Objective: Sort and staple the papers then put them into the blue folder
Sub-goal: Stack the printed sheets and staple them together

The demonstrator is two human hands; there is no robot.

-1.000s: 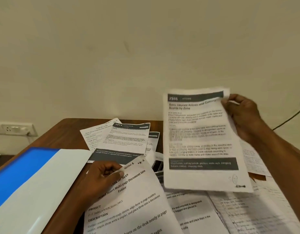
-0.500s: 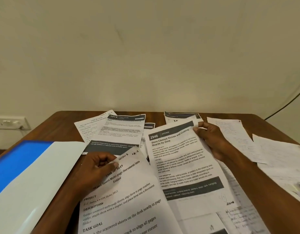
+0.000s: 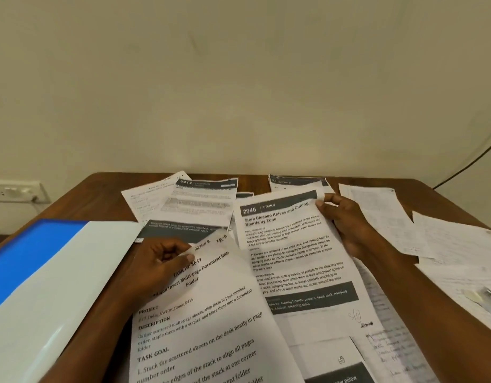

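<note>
2 hands hold sheets: the left hand pinches the "3649" sheet, the right hand grips the "2946" sheet. Beside them the blue folder lies open on the surface, nothing visible inside.

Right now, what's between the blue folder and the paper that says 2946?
In the head view, the left hand and the tilted 3649 sheet it pinches lie between the blue folder and the 2946 sheet.

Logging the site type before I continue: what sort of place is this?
Probably an office or home desk: a wooden table strewn with printed sheets, a blue folder, and a wall socket.
</note>
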